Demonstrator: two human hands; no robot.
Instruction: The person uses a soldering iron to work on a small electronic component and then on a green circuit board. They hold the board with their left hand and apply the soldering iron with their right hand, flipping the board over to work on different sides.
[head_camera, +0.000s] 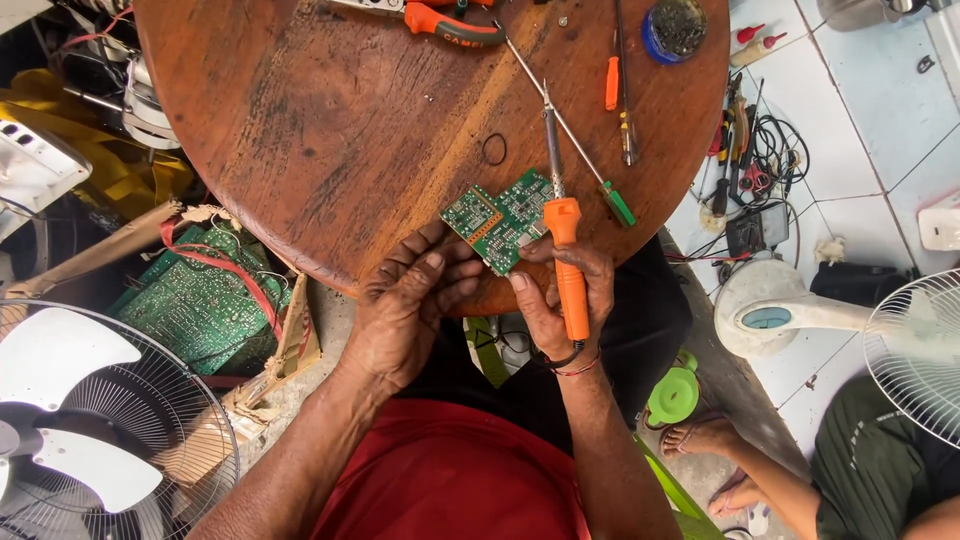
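A small green circuit board (497, 218) is held over the near edge of a round wooden table (330, 130). My left hand (410, 305) supports the board from below and the left, fingers curled against it. My right hand (560, 300) grips an orange-handled soldering iron (566, 265) whose metal shaft points away from me across the board's right side. That hand's thumb also touches the board's lower right edge.
On the table lie a green-handled screwdriver (600, 180), an orange-handled screwdriver (613, 85), orange pliers (450, 22), a small black ring (494, 149) and a blue tin (675, 28). Fans stand at left (90, 430) and right (900, 340). Another person's feet (715, 460) are at lower right.
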